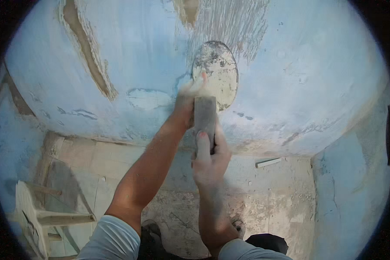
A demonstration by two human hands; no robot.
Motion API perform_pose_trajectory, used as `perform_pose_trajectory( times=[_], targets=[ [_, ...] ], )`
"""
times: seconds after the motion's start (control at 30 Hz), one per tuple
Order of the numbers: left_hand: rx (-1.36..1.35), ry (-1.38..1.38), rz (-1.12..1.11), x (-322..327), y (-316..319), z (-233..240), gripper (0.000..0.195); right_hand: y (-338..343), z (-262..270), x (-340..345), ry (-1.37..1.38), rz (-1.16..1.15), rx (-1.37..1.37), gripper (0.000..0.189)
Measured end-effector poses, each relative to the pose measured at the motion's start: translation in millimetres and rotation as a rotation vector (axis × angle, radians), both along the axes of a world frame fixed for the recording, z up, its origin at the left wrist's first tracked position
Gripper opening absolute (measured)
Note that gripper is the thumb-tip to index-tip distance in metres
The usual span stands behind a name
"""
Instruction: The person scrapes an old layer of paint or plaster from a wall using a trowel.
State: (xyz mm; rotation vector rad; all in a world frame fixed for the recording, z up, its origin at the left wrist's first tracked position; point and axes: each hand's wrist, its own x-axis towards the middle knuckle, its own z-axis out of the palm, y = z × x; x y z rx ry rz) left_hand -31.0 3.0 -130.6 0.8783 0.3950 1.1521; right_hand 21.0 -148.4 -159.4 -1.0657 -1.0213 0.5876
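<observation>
Both my arms reach up to a blue painted wall with worn patches. In my right hand is a grey rectangular block, perhaps a sanding block, with the thumb lying along its face. My left hand, blurred and dusted white, is beside the block's upper end, near an oval, scuffed whitish disc or patch. Part of the left hand is hidden behind the block, so whether it grips the oval piece or the block is unclear.
Long brown gouges and a scraped area mark the wall. Below lies a dusty tiled floor with a short white strip. A pale plastic chair stands at lower left. At right another blue wall meets the floor.
</observation>
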Motion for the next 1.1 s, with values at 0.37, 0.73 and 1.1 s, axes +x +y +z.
perform_pose_trajectory(
  times=[0.37,0.73,1.1],
  targets=[
    [0.052,-0.01,-0.051,-8.1,4.8,11.9,0.036,7.4,25.4,5.3,0.042,0.079,0.067,0.045],
    [0.059,0.043,-0.025,-6.8,10.1,-11.1,0.038,3.4,-0.7,8.8,-0.009,0.014,-0.006,0.049],
    [-0.054,0.144,-0.002,-14.0,9.0,-40.4,0.042,10.4,-41.3,-7.8,-0.11,-0.069,0.032,0.055]
  ],
)
